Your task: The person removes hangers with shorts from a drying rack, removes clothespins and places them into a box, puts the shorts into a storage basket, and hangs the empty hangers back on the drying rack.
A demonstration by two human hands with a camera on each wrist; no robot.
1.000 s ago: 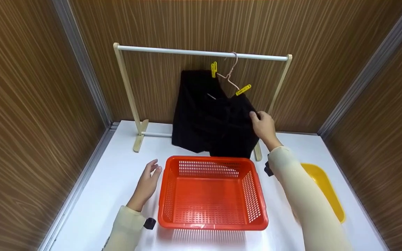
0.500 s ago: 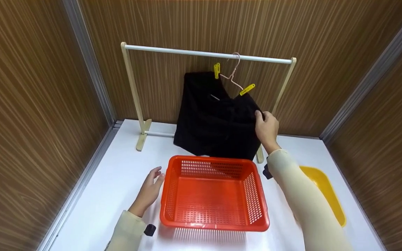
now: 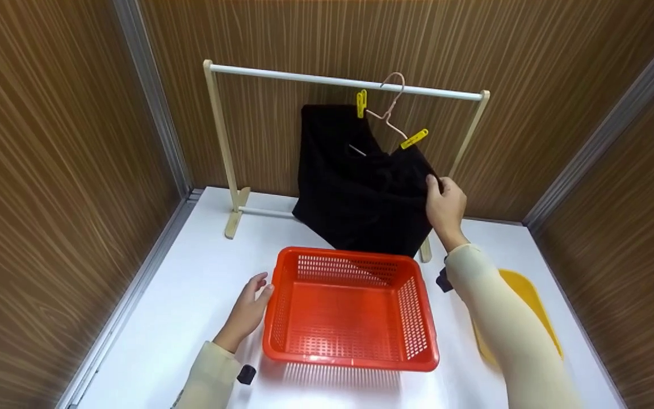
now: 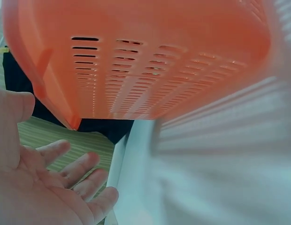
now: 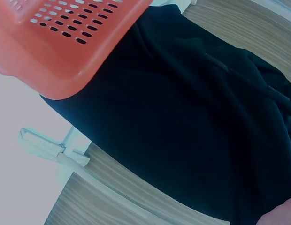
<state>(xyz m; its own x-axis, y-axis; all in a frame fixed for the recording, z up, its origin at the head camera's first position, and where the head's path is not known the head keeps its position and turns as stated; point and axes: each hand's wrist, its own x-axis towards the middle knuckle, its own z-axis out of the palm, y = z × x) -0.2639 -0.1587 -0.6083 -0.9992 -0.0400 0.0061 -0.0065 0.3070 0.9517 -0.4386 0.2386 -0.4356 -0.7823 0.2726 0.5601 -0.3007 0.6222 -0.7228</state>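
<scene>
My right hand (image 3: pixel 447 209) pinches the right edge of a pair of black shorts (image 3: pixel 361 193), fingers folded over the cloth. Two yellow clips (image 3: pixel 415 139) fasten the shorts to a pink hanger (image 3: pixel 396 108), which tilts down to the right. The hanger's hook rises above the rack's white bar (image 3: pixel 304 76). A drawstring (image 5: pixel 248 80) shows on the shorts in the right wrist view. Beside the left wall of a red basket (image 3: pixel 349 363) is my left hand (image 3: pixel 247 311), fingers loosely spread and holding nothing. Whether it touches the rim I cannot tell.
Wooden legs (image 3: pixel 222 136) carry the rack at the back of the white table (image 3: pixel 185 289). A yellow tray (image 3: pixel 523 289) lies at the right, partly under my right forearm. Wood-grain walls (image 3: pixel 77 170) close in the sides and back.
My right hand has lifted the shorts and hanger slightly, and the hook now stands higher over the bar. The left hand has come a little nearer the basket. The head view has shifted slightly.
</scene>
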